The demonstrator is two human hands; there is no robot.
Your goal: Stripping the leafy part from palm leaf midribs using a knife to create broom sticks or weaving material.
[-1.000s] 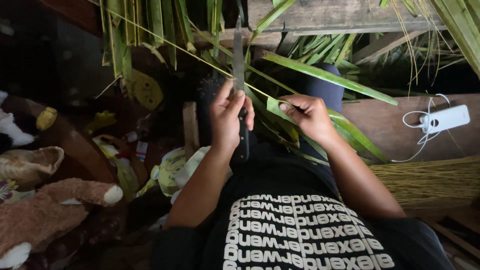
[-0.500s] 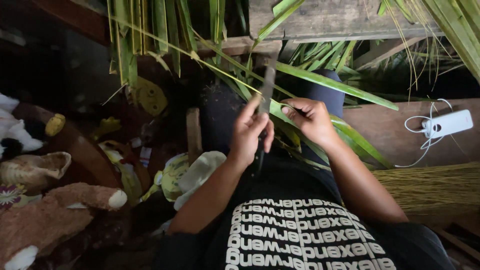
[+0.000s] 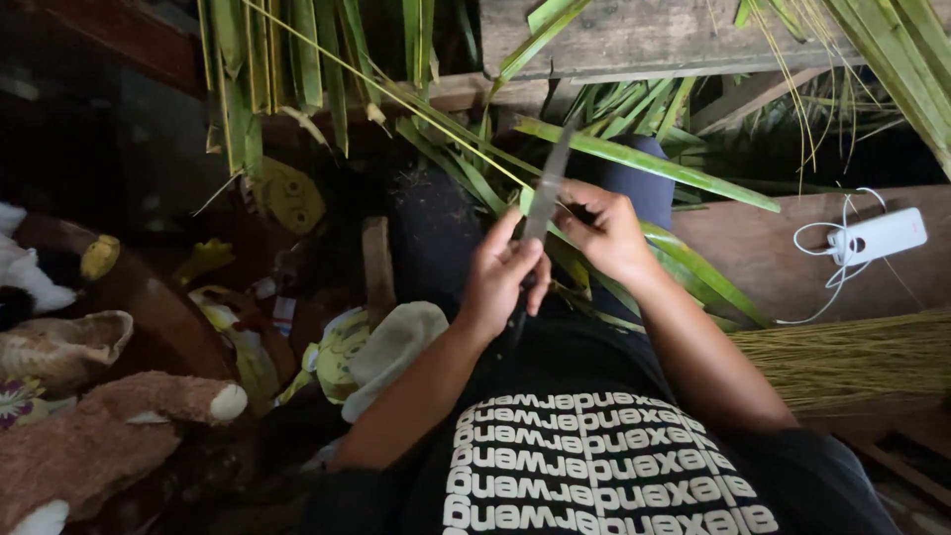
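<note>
- Black cotton shirt with white lettering (image 3: 594, 466) is filling the bottom of the view, both bare forearms reaching up and out from it.
- Left hand (image 3: 503, 279) is wrapping tight around the dark handle of a long grey-bladed knife (image 3: 548, 188), thumb lying along the blade's base, the blade tilting up and to the right.
- Right hand (image 3: 606, 233) is sitting just beside it, fingers pinching a long green palm leaf strip (image 3: 644, 159) right where the blade is meeting it; the two hands are almost touching.
- Left of the lap, a brown plush toy with white paws (image 3: 109, 436) and a pale cloth bundle (image 3: 391, 347) are lying among yellow and green scraps.
- Right of the elbow, a bundle of thin straw-coloured leaf ribs (image 3: 852, 362) is resting on the brown wooden board (image 3: 763, 258).
- Further along that board, a white power bank with a coiled white cable (image 3: 882, 236) is lying flat.
- Farthest off, more green palm fronds (image 3: 297, 59) are hanging over a grey wooden plank (image 3: 644, 35).
</note>
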